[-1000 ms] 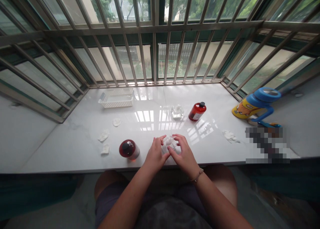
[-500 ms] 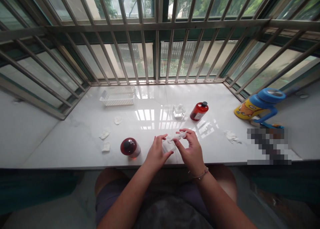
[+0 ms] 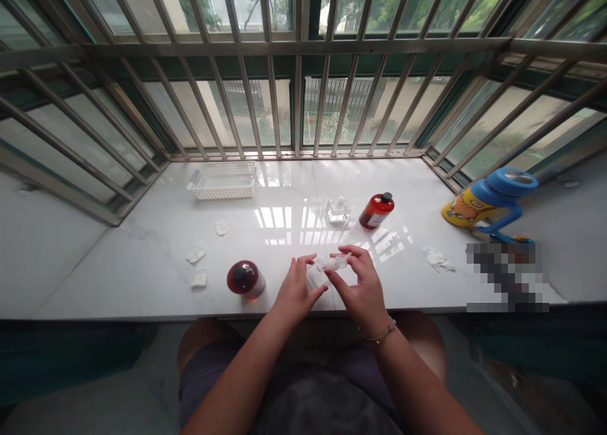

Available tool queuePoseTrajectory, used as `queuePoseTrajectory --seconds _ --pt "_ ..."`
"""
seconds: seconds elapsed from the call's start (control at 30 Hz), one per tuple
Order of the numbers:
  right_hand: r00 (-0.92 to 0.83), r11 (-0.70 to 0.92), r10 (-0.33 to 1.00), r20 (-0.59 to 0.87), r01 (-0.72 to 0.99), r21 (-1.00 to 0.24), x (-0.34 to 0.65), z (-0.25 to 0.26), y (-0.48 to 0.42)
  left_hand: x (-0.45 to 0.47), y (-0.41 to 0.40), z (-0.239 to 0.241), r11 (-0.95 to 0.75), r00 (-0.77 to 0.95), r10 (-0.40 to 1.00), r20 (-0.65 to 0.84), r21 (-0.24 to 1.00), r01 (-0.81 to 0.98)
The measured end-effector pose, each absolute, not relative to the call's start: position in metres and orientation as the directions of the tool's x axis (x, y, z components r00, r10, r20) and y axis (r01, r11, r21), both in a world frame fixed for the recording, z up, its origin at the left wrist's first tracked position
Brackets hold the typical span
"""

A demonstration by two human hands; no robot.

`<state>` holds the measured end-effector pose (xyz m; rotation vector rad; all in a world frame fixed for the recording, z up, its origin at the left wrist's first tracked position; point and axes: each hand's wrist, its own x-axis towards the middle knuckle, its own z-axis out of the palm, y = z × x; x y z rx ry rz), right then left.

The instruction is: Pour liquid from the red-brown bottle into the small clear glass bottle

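Observation:
Just above the counter's front edge, my left hand [image 3: 294,289] is closed around a small clear square glass container [image 3: 318,279], thumb low and fingers at its far side. My right hand [image 3: 363,282] pinches a crumpled white tissue [image 3: 338,262] between thumb and fingers, against the container's upper right. The fingers and the tissue partly cover the container's top. To the left of my left hand stands a dark red bottle [image 3: 246,279] with a black cap. A second clear glass container [image 3: 338,212] sits beyond my hands, beside another red bottle [image 3: 376,211].
A white perforated basket [image 3: 222,188] lies at the back left. Crumpled white tissues [image 3: 196,253] are on the left, another tissue [image 3: 439,259] on the right. A blue and yellow flask [image 3: 484,201] stands at the right wall, behind a pixelated patch. Metal bars [image 3: 296,106] edge the counter's back.
The tissue in my right hand has shifted and bunched slightly against the container, and my right fingers have moved a little left. The bottles and basket stay where they were.

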<state>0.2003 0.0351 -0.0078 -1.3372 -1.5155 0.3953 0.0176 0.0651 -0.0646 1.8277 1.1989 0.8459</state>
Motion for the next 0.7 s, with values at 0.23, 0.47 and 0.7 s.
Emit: queuePoseTrajectory --seconds 0.23,0.47,0.7 --pt "0.268 0.307 0.824 0.499 0.528 -0.792 0.228 -0.014 0.034 0.018 0.065 -0.066 -0.299 0.348 0.928 0.13 0.817 0.494" --pt "0.096 0.098 0.827 0.554 0.946 -0.31 0.334 -0.053 0.037 0.016 0.057 -0.065 -0.469 0.385 0.878 0.283 0.664 0.582" --pt "0.253 -0.244 0.855 0.452 0.966 -0.079 0.424 -0.086 0.032 -0.006 0.02 -0.03 -0.575 0.4 0.818 0.414 0.631 0.521"
